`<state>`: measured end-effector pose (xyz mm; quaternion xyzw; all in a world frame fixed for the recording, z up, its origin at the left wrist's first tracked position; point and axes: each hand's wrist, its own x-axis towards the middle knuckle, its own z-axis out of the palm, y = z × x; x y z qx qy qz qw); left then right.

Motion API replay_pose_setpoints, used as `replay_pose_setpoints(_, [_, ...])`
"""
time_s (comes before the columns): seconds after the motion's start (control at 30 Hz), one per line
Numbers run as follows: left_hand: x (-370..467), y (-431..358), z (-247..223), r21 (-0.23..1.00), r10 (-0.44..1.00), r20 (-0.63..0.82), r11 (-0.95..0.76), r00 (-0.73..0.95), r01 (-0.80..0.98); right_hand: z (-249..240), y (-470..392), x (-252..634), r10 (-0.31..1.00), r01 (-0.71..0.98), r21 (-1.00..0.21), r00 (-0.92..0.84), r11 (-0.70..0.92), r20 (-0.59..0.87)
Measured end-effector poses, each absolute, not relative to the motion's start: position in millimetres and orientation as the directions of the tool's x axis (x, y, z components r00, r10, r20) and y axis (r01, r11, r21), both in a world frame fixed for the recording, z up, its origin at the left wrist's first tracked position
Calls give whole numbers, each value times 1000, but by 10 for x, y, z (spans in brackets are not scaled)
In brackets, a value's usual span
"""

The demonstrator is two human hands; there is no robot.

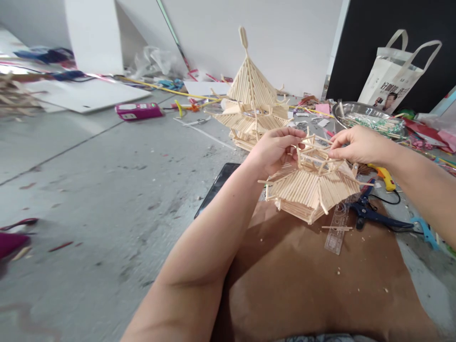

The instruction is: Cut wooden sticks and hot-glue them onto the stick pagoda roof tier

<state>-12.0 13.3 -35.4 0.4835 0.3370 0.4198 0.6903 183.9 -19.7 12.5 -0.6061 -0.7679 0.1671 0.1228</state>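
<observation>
A pavilion roof model (306,190) built of thin wooden sticks rests over brown paper, its sloping panels spreading round a raised stick frame (315,154) at the top. My left hand (278,149) pinches the left side of that frame, fingers bent. On the opposite side, my right hand (356,145) grips the frame's edge between thumb and fingers. Parts of the frame are hidden behind the fingertips. Behind my hands stands a taller stick pagoda (252,95) with a pointed top. A clear ruler (337,230) lies partly under the roof model, with loose sticks across it.
Brown paper (320,289) covers the floor before me. Right of the model lie a blue clamp-like tool (381,216) and a yellow-handled tool (384,178). A metal bowl (342,114) of sticks, a tote bag (395,71), a purple device (138,111) and a dark flat object (215,187) surround the work.
</observation>
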Motion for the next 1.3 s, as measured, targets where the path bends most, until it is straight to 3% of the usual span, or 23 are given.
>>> replay_pose_setpoints(0.5, [-116,141,-361,944,902,-60,191,429,-270,136,-235,1790,972,915,-339,-233,217,-6])
replay_pose_setpoints(1.3, [-119,121,-343,943,899,-76,205,432,-261,83,-249,1806,974,906,-365,-223,217,25])
